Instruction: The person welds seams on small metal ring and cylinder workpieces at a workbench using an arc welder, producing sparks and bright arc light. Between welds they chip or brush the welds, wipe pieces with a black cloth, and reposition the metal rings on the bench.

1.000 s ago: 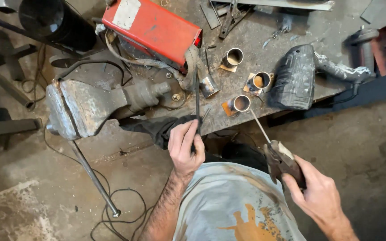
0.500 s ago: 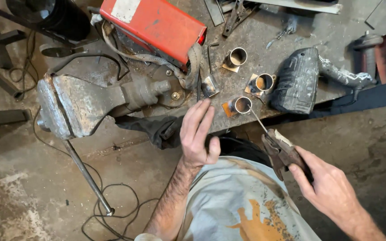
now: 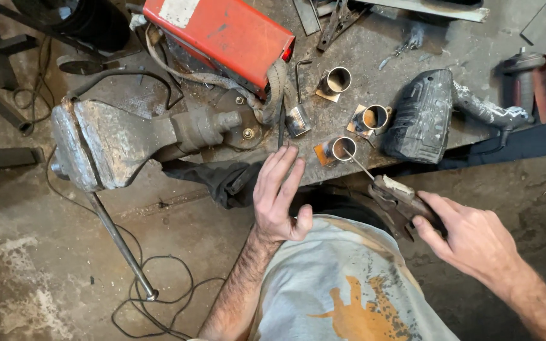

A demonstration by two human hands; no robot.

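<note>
Centre frame, my left hand (image 3: 279, 196) has let go of the rod, fingers spread wide, while my right hand (image 3: 475, 243) grips the electrode holder (image 3: 402, 202) at the tube (image 3: 344, 149).

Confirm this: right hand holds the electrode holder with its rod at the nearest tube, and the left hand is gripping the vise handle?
Not quite. In the head view the left hand is open at the bench edge, away from the vise handle. The right hand does hold the electrode holder, rod at the nearest tube.

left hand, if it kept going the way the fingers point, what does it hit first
Probably the small shiny metal piece on the workbench, just beyond the left hand; the hand's height above the bench is unclear.
</note>
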